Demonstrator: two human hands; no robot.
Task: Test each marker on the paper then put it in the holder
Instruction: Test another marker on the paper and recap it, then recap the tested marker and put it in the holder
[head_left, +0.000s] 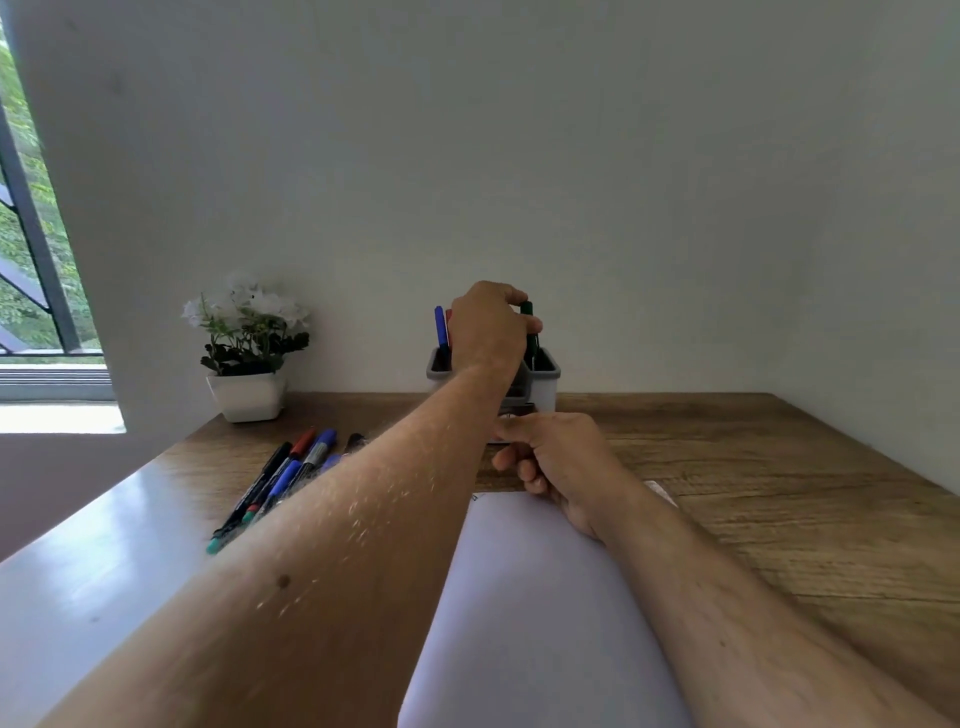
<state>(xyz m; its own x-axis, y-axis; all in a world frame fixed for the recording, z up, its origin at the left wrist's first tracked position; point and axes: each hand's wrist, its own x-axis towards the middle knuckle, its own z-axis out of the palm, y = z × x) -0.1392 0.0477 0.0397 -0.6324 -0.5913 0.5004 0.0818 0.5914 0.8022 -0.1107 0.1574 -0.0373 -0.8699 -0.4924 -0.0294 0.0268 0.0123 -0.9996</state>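
Note:
My left hand (488, 325) reaches across to the grey and white holder (545, 382) at the back of the desk and pinches a dark green marker (530, 332) that stands upright over the holder's right compartment. A blue marker (440, 327) and a red one stand in the left compartment. My right hand (558, 457) rests at the top edge of the white paper (540, 613) with its fingers loosely curled; I see nothing in it. Several more markers (283, 478) lie in a bunch on the desk at the left, partly hidden by my left forearm.
A white pot of white flowers (249, 353) stands at the back left of the wooden desk (779, 493). The white wall rises right behind the holder. A window is at the far left.

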